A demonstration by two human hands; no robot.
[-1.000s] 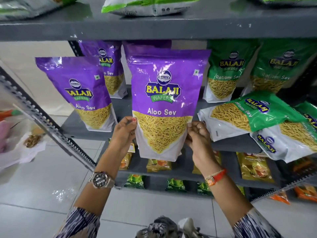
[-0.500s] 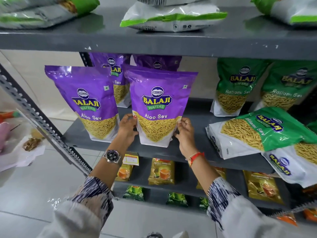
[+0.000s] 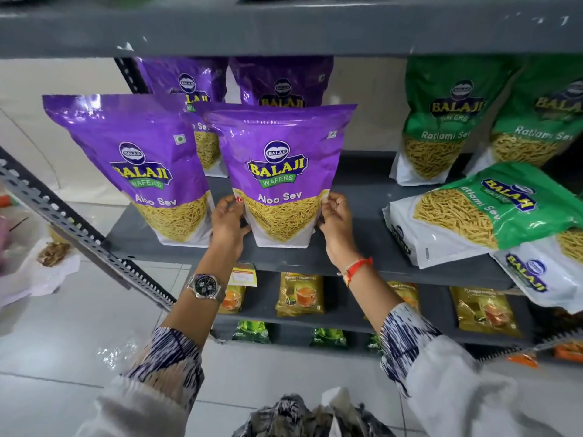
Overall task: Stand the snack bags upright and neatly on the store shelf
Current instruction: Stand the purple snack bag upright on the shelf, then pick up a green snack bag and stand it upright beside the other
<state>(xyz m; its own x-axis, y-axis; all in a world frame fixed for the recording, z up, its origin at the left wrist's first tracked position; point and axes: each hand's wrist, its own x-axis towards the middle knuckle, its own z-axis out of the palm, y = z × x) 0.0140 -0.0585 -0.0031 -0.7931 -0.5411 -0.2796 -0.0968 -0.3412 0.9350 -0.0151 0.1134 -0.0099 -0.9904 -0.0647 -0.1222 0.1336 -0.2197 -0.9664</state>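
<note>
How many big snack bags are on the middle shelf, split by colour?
Purple foil Aloo Sev bags: 4, all upright; both hands hold the front centre one.
Green foil Ratlami Sev bags: 4 in view, with 2 upright at the back and 2 lying flat at the front.
Total: 8

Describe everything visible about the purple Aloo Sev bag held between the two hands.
The held Aloo Sev bag is a glossy purple plastic pouch with a Balaji Wafers logo, a pictured heap of yellow sev and a white base. It stands upright, facing out, its bottom on the grey shelf near the front edge. The left hand and right hand grip its lower sides. Its left edge overlaps a matching neighbour bag; its top is sealed flat and slightly creased.
</note>
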